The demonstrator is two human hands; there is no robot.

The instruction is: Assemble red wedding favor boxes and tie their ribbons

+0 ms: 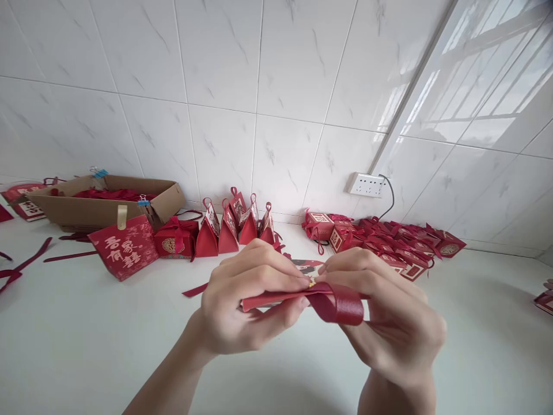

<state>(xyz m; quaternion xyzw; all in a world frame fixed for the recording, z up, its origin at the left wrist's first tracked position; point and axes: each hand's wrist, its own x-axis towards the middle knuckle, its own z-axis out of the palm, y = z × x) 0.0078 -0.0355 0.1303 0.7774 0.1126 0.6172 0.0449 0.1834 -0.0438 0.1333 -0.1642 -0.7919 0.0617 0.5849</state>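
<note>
My left hand (242, 300) pinches a flat red paper piece (276, 300) held edge-on above the white table (86, 334). My right hand (389, 317) grips the same piece from the right, with a dark red ribbon loop (339, 305) curled over its fingers. The fingertips of both hands meet at a small gold spot (311, 283) on the piece. Behind my hands a printed red card (309, 268) lies flat on the table, mostly hidden.
Several folded red triangular boxes (233, 227) stand along the tiled wall. A red box with a bow (176, 239) and a red card with gold characters (125, 248) sit left of them beside an open cardboard box (103, 202). A pile of flat red boxes (389, 242) lies right. Ribbons (26, 262) lie far left.
</note>
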